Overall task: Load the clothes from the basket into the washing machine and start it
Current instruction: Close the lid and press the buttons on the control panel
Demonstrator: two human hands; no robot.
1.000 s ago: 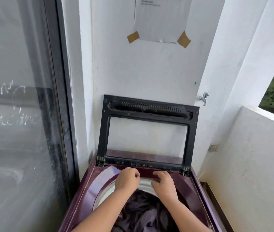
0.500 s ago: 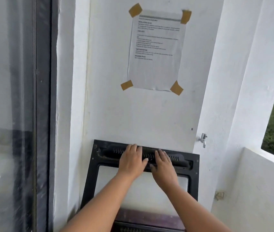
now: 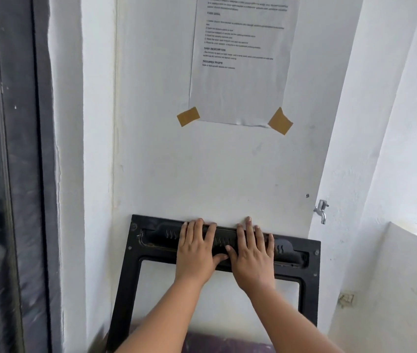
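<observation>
The lid (image 3: 126, 276) stands upright against the wall (image 3: 215, 174), above the washing machine (image 3: 227, 345). You lay your left hand (image 3: 197, 253) and right hand (image 3: 252, 258) flat on its top bar, fingers nearly straight, clasping nothing, probably to draw it down shut.

The black lid (image 3: 129, 276) stood upright against the white wall (image 3: 215, 169), its clear pane framed in black. Both grips lay flat on the lid's top bar, side by side, thumbs almost touching: the left grip (image 3: 197, 256) with straight fingers reaching the upper edge, the right grip (image 3: 252, 256) with fingertips just past it. A strip of the purple machine (image 3: 227, 343) showed at the bottom. Above, a printed sheet (image 3: 240, 85) hung on the wall, held by brown tape (image 3: 188, 116) at its lower corners; the text was too blurred to read. A metal tap (image 3: 321, 210) stuck out at the right, near a low white parapet (image 3: 405, 276). A dark door frame (image 3: 42, 174) ran down the left.
</observation>
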